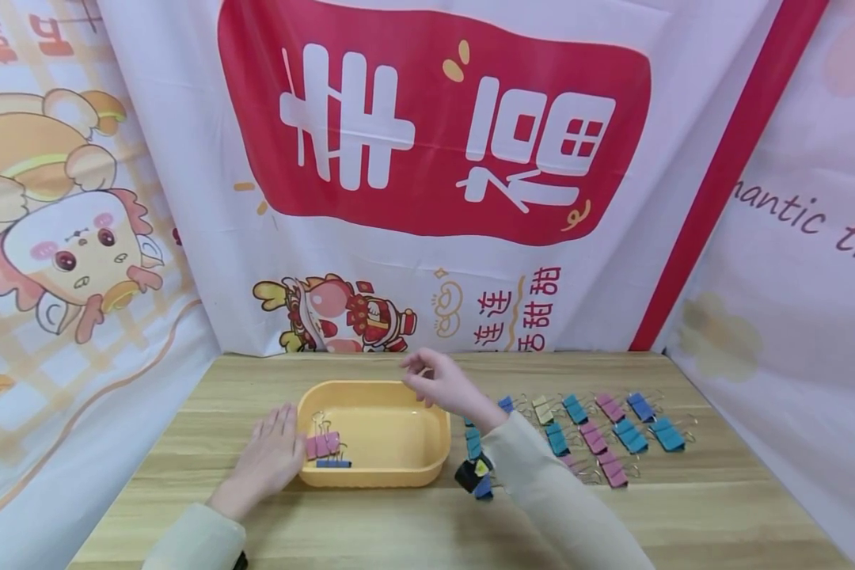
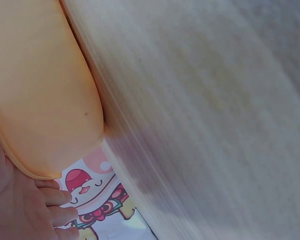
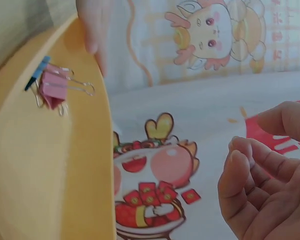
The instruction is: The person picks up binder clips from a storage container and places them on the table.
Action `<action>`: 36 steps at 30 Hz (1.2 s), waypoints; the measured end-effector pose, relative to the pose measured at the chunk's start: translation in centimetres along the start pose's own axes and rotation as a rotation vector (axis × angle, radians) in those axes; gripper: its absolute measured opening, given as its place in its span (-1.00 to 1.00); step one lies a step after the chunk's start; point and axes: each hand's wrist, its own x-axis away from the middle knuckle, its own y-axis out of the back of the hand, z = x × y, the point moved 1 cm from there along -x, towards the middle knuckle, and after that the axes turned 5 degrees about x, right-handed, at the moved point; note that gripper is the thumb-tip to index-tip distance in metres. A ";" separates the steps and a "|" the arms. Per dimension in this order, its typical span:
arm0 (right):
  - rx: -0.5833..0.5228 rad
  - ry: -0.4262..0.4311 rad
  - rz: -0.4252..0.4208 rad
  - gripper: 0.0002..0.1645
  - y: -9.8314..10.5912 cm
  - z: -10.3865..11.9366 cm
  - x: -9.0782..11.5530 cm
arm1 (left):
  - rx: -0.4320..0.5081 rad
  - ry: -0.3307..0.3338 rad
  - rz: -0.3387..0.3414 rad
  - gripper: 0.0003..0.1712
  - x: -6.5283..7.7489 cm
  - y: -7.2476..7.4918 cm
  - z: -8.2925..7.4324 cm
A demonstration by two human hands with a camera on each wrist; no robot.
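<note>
My left hand rests against the left side of a yellow plastic tray, its fingers fairly straight. A pink binder clip and a blue binder clip lie inside the tray at its left end. Above the tray's far right corner is my right hand, its fingers loosely bent. In the right wrist view, a gap shows between the thumb and the fingertips, with nothing held there.
Several binder clips in teal, pink, blue and yellow lie in rows on the wooden table, right of the tray; my right sleeve hides part of them. A printed cloth hangs behind the table and on both sides.
</note>
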 end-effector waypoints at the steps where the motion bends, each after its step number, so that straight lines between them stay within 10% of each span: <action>1: -0.005 0.001 0.012 -0.73 -0.5 0.0 -0.2 | 0.000 -0.001 0.000 -0.35 0.0 0.0 0.0; 36: 0.039 -0.192 0.316 -0.58 -12.1 -3.4 -2.2 | -0.005 -0.016 -0.016 -0.36 0.0 -0.2 0.1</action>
